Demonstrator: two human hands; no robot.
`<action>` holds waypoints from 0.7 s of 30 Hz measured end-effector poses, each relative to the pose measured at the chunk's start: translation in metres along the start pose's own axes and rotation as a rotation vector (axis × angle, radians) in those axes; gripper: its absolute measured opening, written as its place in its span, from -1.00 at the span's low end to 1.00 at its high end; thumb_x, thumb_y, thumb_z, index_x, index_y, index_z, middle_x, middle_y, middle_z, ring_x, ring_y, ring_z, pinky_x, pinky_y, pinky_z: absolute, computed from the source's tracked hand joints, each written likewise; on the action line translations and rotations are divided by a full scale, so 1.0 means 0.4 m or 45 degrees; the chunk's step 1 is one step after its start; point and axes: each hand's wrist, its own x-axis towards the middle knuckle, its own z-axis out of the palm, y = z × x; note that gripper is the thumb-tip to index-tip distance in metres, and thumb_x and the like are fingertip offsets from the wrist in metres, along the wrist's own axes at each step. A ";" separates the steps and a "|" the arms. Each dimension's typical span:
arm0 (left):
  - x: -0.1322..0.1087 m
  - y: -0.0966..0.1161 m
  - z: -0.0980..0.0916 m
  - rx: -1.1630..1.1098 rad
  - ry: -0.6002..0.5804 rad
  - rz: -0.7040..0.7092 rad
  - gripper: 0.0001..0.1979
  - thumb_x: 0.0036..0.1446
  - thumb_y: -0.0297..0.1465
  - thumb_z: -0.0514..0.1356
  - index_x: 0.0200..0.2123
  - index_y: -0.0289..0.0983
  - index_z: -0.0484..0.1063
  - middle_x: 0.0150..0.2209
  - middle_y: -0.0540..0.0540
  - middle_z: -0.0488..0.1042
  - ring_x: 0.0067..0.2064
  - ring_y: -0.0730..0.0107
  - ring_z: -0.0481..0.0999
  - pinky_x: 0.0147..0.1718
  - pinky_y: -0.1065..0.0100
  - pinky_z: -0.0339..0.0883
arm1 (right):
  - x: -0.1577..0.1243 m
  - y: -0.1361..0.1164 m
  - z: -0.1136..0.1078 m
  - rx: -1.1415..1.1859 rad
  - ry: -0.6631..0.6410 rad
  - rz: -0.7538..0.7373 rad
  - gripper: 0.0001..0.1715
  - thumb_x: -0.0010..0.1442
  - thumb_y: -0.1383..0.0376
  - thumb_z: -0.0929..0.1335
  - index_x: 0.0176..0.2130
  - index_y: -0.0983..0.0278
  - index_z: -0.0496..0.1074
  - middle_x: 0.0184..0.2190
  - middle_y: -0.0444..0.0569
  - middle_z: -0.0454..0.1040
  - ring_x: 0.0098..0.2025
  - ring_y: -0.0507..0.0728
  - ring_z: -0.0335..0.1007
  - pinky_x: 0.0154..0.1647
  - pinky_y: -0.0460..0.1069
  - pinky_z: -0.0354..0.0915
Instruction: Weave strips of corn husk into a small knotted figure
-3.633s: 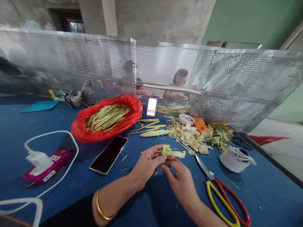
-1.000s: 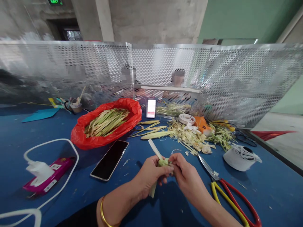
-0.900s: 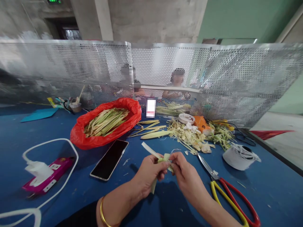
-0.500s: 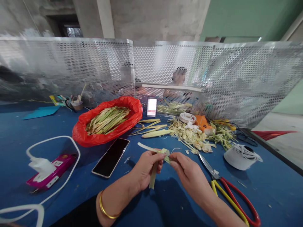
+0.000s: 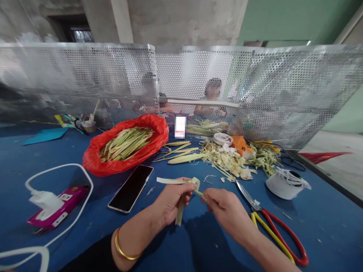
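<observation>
Pale green flat leaf strips [image 5: 171, 181] are folded over one another in my left hand [image 5: 172, 200], its thumb and fingers pinching the fold. One end sticks out to the left and another hangs down below the fingers. My right hand [image 5: 224, 207] is closed on a thin, narrow end that runs from the fold to its fingertips. Both hands are just above the blue table [image 5: 159, 249]. To the right of my right hand lie large scissors [image 5: 272, 223] with one red and one yellow handle, blades pointing away.
A red plastic bag [image 5: 93, 166] holds many leaf strips. A black-screened phone [image 5: 132, 189] and a magenta power strip [image 5: 59, 207] lie left. Loose strips [image 5: 184, 158], a scrap heap [image 5: 227, 162], and a white string roll [image 5: 286, 185] stand beyond. A perforated metal screen [image 5: 99, 75] crosses the back.
My right hand has drawn slightly away from the left, and the narrow end between them is stretched out. The strip's left end now lies more level. The view has shifted slightly.
</observation>
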 end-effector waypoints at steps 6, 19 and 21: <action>-0.007 -0.006 -0.003 0.106 -0.190 -0.128 -0.60 -0.04 -0.08 0.30 -0.43 -0.33 0.39 -0.57 0.04 0.36 -0.64 0.63 0.24 -0.68 0.53 0.00 | 0.022 0.007 0.004 0.693 0.085 0.259 -0.56 0.21 0.01 0.28 -0.41 0.28 0.49 -0.44 -0.05 0.46 -0.34 0.12 0.34 -0.30 -0.03 0.20; -0.028 -0.036 0.022 0.508 -0.255 -0.113 -0.87 -0.09 -0.35 0.23 -0.51 -0.31 0.48 -0.71 0.10 0.21 -0.69 0.62 0.09 -0.71 0.50 -0.13 | 0.014 0.002 0.043 1.154 0.386 0.449 -0.64 -0.01 0.10 0.44 -0.58 0.28 0.33 -0.61 -0.16 0.30 -0.49 0.03 0.16 -0.39 -0.05 0.15; -0.030 -0.032 0.021 0.536 -0.283 -0.135 -0.86 -0.10 -0.34 0.23 -0.52 -0.31 0.49 -0.70 0.09 0.23 -0.69 0.61 0.10 -0.71 0.49 -0.12 | 0.012 0.001 0.046 1.124 0.433 0.460 -0.64 -0.02 0.09 0.44 -0.58 0.28 0.33 -0.61 -0.16 0.28 -0.49 0.03 0.14 -0.41 -0.05 0.14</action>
